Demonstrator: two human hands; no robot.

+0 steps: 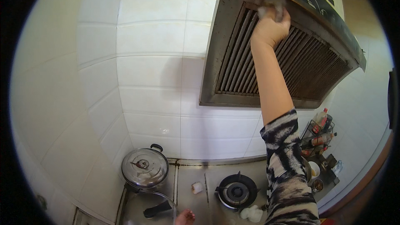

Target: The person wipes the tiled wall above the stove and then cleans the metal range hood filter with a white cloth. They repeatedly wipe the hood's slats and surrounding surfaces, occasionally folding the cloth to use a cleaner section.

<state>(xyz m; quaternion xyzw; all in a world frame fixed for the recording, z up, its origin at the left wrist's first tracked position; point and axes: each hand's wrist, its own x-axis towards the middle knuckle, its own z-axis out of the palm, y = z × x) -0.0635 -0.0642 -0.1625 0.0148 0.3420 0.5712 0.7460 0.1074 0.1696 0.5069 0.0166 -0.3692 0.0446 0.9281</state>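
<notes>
My right hand (271, 26) is raised to the front frame of a greasy range hood (207, 78). Its fingers close on a blurred whitish wad (268, 4), pressed near the top of the hood's slatted filter (312, 65). Low in the picture, my left hand (185, 217) hangs above the steel cooktop (190, 206) with curled fingers; whether it holds anything is not clear. A small white wad with brown stains (197, 188) lies on the cooktop beside the black gas burner (237, 190). A crumpled white piece (252, 214) rests just below the burner.
A lidded steel pot (145, 168) stands at the back left of the cooktop. In front of it lie a clear glass lid (156, 195) and a black handle-like object (157, 209). A wire rack (307, 134) with sauce bottles (321, 120) stands at the right, near a white bowl (315, 169).
</notes>
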